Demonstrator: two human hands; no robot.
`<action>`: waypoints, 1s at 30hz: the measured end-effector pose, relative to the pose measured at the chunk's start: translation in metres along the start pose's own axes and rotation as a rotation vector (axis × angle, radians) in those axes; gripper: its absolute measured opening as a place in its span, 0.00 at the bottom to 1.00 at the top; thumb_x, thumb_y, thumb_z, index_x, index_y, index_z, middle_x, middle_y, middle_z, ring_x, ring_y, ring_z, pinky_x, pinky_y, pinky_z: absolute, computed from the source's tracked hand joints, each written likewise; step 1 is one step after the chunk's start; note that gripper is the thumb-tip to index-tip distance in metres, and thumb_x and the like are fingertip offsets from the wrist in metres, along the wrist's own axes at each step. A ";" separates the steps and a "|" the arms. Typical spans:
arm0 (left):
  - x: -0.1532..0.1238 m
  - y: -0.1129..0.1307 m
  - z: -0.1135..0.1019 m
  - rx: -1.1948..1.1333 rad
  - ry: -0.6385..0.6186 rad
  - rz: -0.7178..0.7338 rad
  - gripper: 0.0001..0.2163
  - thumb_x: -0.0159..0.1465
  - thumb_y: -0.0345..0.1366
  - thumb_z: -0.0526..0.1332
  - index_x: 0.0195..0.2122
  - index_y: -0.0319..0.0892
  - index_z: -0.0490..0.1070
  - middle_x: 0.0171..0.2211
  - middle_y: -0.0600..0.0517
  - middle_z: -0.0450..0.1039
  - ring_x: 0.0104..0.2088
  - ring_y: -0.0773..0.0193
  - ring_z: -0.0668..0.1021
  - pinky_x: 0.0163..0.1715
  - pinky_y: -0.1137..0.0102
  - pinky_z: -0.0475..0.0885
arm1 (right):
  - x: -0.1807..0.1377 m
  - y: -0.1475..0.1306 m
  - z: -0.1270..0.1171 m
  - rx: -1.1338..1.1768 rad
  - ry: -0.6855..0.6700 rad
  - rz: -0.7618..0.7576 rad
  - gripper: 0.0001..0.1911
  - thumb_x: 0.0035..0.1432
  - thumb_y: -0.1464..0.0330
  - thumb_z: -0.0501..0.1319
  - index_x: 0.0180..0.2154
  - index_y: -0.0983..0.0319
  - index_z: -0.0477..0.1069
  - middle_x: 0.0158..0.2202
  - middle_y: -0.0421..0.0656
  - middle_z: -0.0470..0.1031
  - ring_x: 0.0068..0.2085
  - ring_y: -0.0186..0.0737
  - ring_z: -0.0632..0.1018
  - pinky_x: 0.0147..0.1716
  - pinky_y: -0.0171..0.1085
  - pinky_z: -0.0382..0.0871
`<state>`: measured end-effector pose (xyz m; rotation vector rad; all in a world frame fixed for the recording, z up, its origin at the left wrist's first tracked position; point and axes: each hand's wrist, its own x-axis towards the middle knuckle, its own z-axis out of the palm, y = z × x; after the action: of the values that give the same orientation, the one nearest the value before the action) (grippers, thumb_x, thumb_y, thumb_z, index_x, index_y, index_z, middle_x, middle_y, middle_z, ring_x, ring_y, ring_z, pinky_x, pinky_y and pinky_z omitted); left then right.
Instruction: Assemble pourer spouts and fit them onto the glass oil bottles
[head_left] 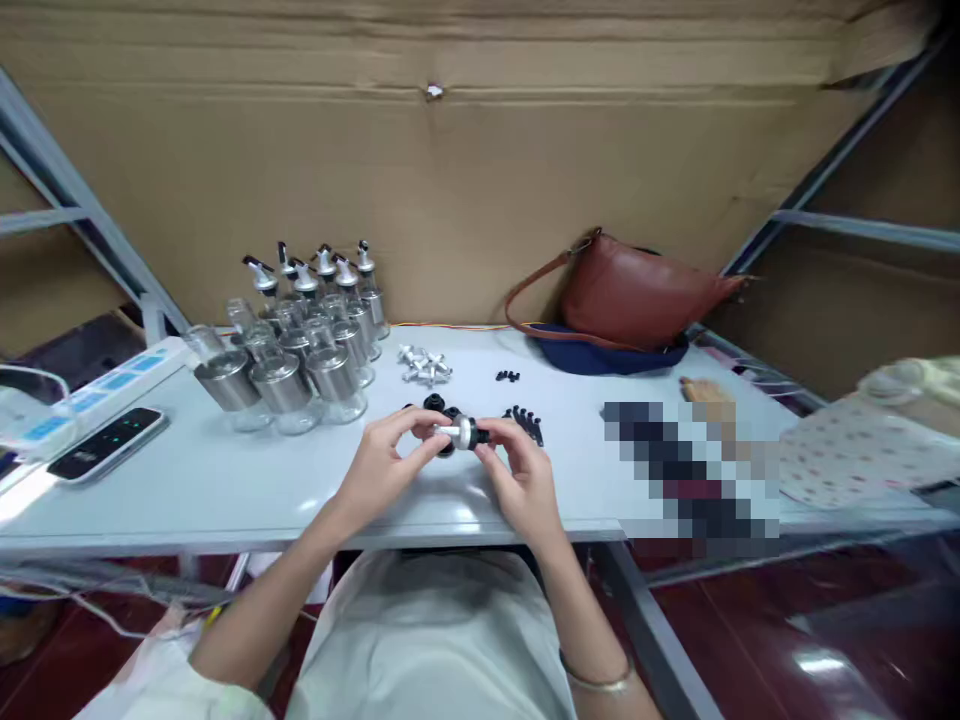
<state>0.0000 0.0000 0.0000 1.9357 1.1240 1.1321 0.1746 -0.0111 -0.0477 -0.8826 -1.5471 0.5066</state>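
Observation:
My left hand (386, 458) and my right hand (521, 470) meet above the near middle of the white table (225, 480). Together they pinch a small silver and black spout cap (465, 434), the left fingers on its silver end and the right fingers on its black end. Just behind the hands lie a few black round parts (437, 405). A row of small black plugs (527, 420) lies right of my right hand.
Several glass bottles with steel bases (300, 360) stand at the back left, some topped with spouts. Silver spout pieces (424, 365) lie behind the hands. A brown bag (637, 290) rests at the back right. A power strip (97, 390) and a phone (105, 443) lie at far left.

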 end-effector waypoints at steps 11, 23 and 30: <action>0.002 0.006 0.000 0.112 -0.242 -0.111 0.10 0.63 0.41 0.56 0.34 0.40 0.72 0.31 0.54 0.74 0.31 0.67 0.72 0.29 0.75 0.64 | 0.005 -0.005 -0.002 -0.183 -0.012 -0.137 0.12 0.63 0.74 0.54 0.46 0.58 0.70 0.41 0.45 0.75 0.42 0.40 0.74 0.39 0.39 0.69; 0.003 -0.001 0.003 0.405 -0.191 0.135 0.16 0.69 0.41 0.48 0.31 0.40 0.70 0.30 0.53 0.74 0.31 0.66 0.72 0.36 0.70 0.62 | 0.004 0.000 0.003 -0.223 -0.092 -0.025 0.09 0.65 0.68 0.49 0.43 0.62 0.65 0.37 0.46 0.73 0.36 0.38 0.74 0.36 0.36 0.68; 0.001 -0.008 0.004 0.646 -0.197 0.514 0.15 0.70 0.40 0.46 0.38 0.39 0.70 0.31 0.52 0.72 0.31 0.67 0.71 0.37 0.69 0.60 | 0.004 -0.003 -0.001 -0.209 -0.125 0.209 0.19 0.65 0.60 0.44 0.24 0.60 0.58 0.20 0.38 0.62 0.24 0.34 0.65 0.25 0.34 0.57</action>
<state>0.0008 0.0046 -0.0081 2.8906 0.9818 0.8393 0.1745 -0.0102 -0.0429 -1.2018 -1.6510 0.5648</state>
